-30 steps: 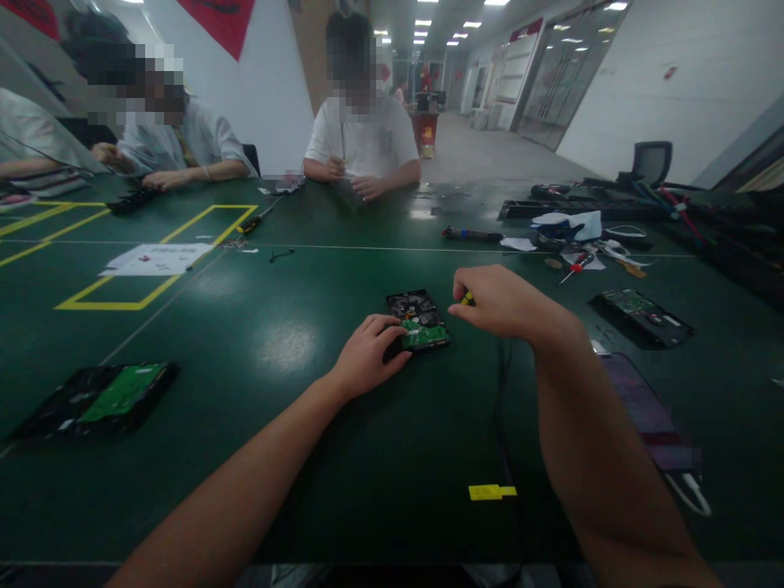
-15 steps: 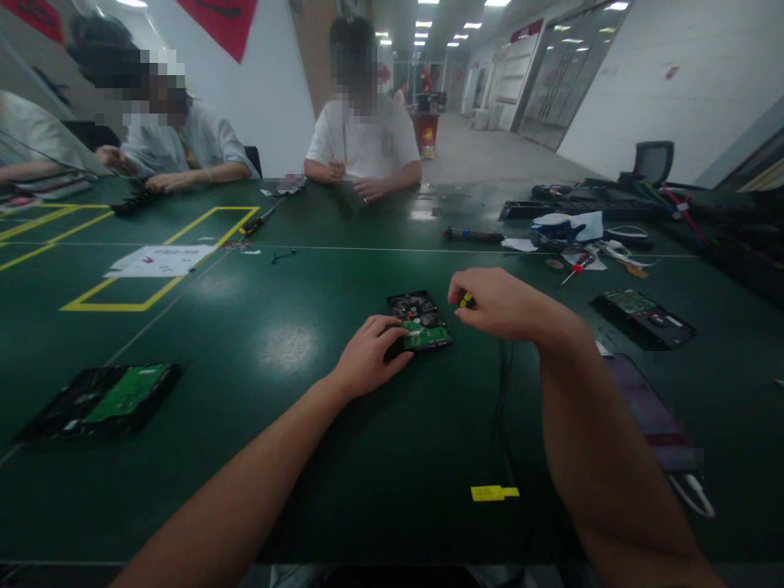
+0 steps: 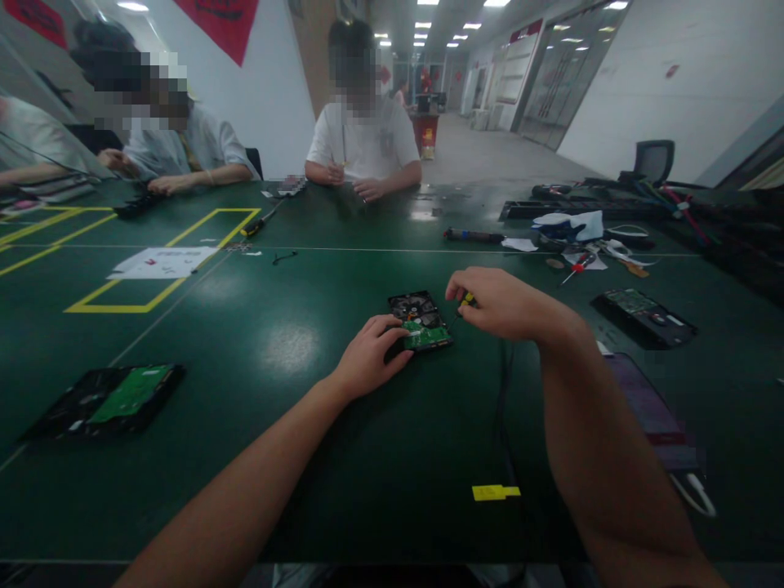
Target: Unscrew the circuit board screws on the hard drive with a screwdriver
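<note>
A hard drive (image 3: 420, 309) lies on the green table in front of me, its green circuit board facing up on the near side. My left hand (image 3: 375, 349) grips its left near corner, fingers over the top and thumb along the front edge. Just right of the drive, my right hand (image 3: 490, 300) is closed around a screwdriver (image 3: 468, 300) with a yellow and black handle. The screwdriver's thin shaft slants down toward the drive's right edge; whether the tip touches it I cannot tell.
Another hard drive (image 3: 116, 398) lies at the left, and one more (image 3: 643, 317) at the right. Beside my right forearm is a phone (image 3: 643, 396) with a white cable. A dark cable with a yellow tag (image 3: 495, 492) runs below. Tools and a red screwdriver (image 3: 579, 266) lie farther back. Co-workers sit opposite.
My right hand has tilted slightly, and more of the screwdriver's handle and its shaft show now. My left hand and the hard drive stay in place.
</note>
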The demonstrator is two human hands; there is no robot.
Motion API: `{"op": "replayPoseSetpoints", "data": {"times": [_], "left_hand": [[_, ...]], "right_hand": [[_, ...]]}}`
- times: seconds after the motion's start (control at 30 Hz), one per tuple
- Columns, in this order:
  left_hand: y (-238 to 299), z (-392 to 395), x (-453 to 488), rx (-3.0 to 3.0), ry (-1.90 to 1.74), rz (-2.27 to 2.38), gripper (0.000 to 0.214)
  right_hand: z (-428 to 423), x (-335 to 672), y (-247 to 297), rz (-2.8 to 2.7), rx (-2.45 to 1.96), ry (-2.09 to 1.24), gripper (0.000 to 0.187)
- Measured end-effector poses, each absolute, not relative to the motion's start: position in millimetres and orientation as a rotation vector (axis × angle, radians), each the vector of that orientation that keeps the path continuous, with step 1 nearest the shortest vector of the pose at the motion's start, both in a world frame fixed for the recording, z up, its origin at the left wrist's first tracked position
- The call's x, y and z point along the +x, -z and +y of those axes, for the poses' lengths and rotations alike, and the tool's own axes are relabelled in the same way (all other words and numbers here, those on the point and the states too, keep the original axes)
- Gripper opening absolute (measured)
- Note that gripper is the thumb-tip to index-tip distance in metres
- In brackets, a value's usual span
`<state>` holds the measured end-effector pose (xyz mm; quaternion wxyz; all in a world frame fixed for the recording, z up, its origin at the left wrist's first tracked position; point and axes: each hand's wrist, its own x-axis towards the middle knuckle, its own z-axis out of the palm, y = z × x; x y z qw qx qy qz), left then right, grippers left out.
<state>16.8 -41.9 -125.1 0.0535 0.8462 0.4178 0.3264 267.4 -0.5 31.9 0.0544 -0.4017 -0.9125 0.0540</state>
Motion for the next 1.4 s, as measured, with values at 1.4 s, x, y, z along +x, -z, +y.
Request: {"op": "replayPoseSetpoints", "data": {"times": [1.4], "left_hand": [[123.0,-43.4,17.6,2.562,-0.98,1.271,0.033]], "right_hand": [[1.5,267.1,-27.4,-2.682,-1.345,-0.062,0.015]]}}
